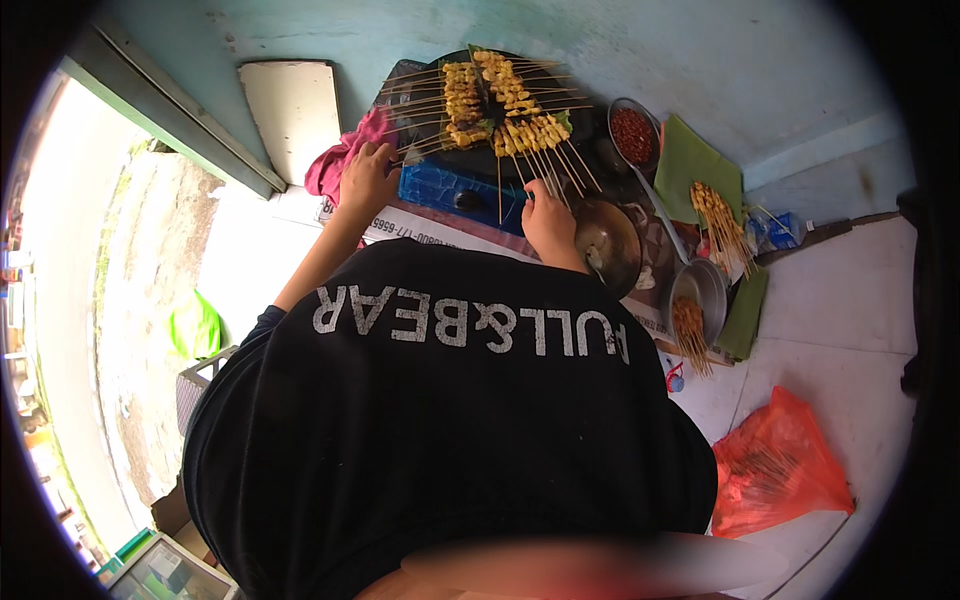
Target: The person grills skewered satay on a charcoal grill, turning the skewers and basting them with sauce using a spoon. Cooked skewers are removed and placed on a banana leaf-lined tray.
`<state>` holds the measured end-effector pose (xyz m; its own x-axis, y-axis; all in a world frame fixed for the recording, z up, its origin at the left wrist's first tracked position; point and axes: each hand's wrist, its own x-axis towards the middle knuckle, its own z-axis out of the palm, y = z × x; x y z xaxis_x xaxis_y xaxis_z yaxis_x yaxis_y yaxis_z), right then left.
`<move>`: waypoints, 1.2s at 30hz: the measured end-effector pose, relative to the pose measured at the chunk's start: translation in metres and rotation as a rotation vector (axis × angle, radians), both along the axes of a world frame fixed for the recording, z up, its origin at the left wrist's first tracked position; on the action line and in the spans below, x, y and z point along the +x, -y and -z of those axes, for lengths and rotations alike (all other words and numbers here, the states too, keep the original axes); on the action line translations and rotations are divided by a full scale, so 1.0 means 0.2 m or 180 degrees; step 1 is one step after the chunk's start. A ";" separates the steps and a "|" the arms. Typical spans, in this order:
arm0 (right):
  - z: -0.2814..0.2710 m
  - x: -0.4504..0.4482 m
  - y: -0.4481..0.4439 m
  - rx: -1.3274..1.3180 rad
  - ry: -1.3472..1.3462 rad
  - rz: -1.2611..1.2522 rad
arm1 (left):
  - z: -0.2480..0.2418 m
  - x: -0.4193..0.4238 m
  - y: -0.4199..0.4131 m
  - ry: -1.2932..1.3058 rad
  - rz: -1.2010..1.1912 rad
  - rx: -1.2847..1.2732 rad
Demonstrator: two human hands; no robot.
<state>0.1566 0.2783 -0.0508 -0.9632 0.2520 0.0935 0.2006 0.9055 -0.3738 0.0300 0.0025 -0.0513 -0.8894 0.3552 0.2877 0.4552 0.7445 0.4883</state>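
Satay skewers [517,90] with yellow, browned meat lie on a dark round grill pan [457,159], over a blue portable stove [450,187]. Their bamboo sticks fan outward past the pan's rim. My right hand [549,221] is at the near side, its fingers closed around stick ends of the front row. To the left, my left hand [367,176] rests by a pink cloth [330,166], its fingertips close to the lowest stick ends; whether it grips one is unclear. Bits of green leaf [562,118] show among the meat.
Right of the stove stand a wok-like pan [611,247], a strainer of red chillies or peanuts [634,135], and a metal bowl [716,281] with skewers. More skewers [712,210] lie on banana leaf [690,161]. A red plastic bag [780,465] sits on the tiles; a wall [637,52] stands behind.
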 end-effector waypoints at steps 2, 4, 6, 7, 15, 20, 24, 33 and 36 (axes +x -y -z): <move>0.00 0.00 0.00 -0.0005 0.0061 0.0053 | 0.02 0.00 -0.01 0.0022 -0.0024 -0.0061; -0.01 0.01 0.00 0.0003 0.0105 0.0124 | 0.04 -0.01 -0.02 -0.0115 -0.0073 -0.0087; -0.01 0.03 0.00 -0.0207 -0.0021 0.0149 | 0.06 -0.02 -0.03 -0.0239 -0.0125 -0.0114; -0.01 0.04 0.00 -0.0310 -0.0065 0.0174 | 0.06 -0.02 -0.04 -0.0300 -0.0157 -0.0123; -0.08 0.15 0.01 -0.0796 -0.0490 0.0387 | 0.09 -0.02 -0.04 -0.0468 -0.0246 -0.0253; -0.11 0.19 0.01 -0.0907 -0.0610 0.0508 | 0.08 -0.02 -0.05 -0.0512 -0.0325 -0.0327; -0.12 0.20 0.01 -0.0944 -0.0538 0.0554 | 0.08 -0.03 -0.06 -0.0500 -0.0432 -0.0405; -0.10 0.21 0.02 -0.1028 -0.0489 0.0528 | 0.10 -0.01 -0.06 -0.0241 -0.0447 -0.0374; -0.10 0.23 0.02 -0.1065 -0.0484 0.0526 | 0.11 -0.01 -0.06 -0.0226 -0.0438 -0.0441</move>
